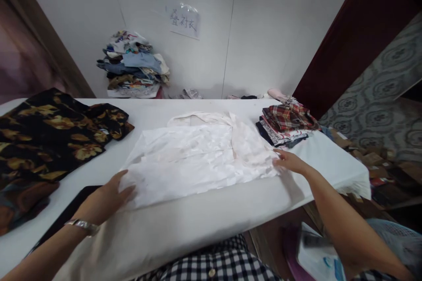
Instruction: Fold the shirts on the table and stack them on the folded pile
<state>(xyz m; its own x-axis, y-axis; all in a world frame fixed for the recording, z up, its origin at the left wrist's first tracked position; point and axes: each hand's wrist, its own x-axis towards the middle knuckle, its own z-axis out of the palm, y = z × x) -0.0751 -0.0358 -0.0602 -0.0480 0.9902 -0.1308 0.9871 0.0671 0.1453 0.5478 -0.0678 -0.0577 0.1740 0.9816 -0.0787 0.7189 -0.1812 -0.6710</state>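
Shirt [198,158] lies flat between left hand [105,199] and right hand [288,161].

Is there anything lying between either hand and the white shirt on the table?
Nothing visible. The left hand lies flat on the near left edge of the white shirt, and the right hand touches its right edge. Both are already in contact.

The white shirt [201,158] fills the middle of the worktop [198,219]. Left grip [105,199] sits on its near left corner, right grip [288,161] on its right edge. Bare strip runs along the near edge betw. the arms. Black flower cloth [49,136] blocks the left side. Folded plaid stack [286,124] blocks the far right. Small gaps either side of the shirt & behind it.
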